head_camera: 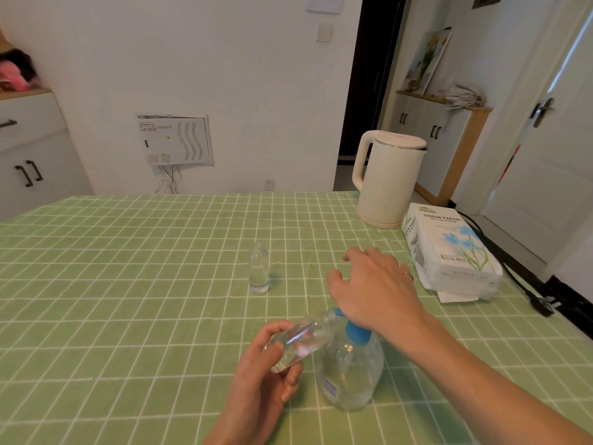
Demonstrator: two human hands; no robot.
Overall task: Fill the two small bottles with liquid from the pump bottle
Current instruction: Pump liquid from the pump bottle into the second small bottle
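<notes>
L hand [263,390] is sitting nearest the camera, low centre, fingers and thumb curling round the small bottle [298,343] and gripping it by its lower body; beyond that hand, a touch to the left and well apart from both hands, the second small bottle [258,271] is standing upright on the green checked table [128,284], clear liquid showing in its lower part, exact level hard to tell; moving right, the held bottle is lying tilted, long axis running from lower left up to upper right, w/ its open mouth meeting the blue spout of the pump head [356,332]; that mouth-to-spout line-up is what the coming press is depending on, since any slip sideways would prob. be sending liquid onto the cloth; the pump bottle [349,374] is standing upright just right of the L hand, clear, approx part full; R hand [375,284] is reaching in from the right, heel of the palm resting on top of the pump head, fingers spread and relaxed, gripping nothing; so the R hand is the one placed to pump while the L is steadying the target; farther right, a cream kettle [390,181] and a tissue pack [449,252] are sitting clear of the work.
</notes>
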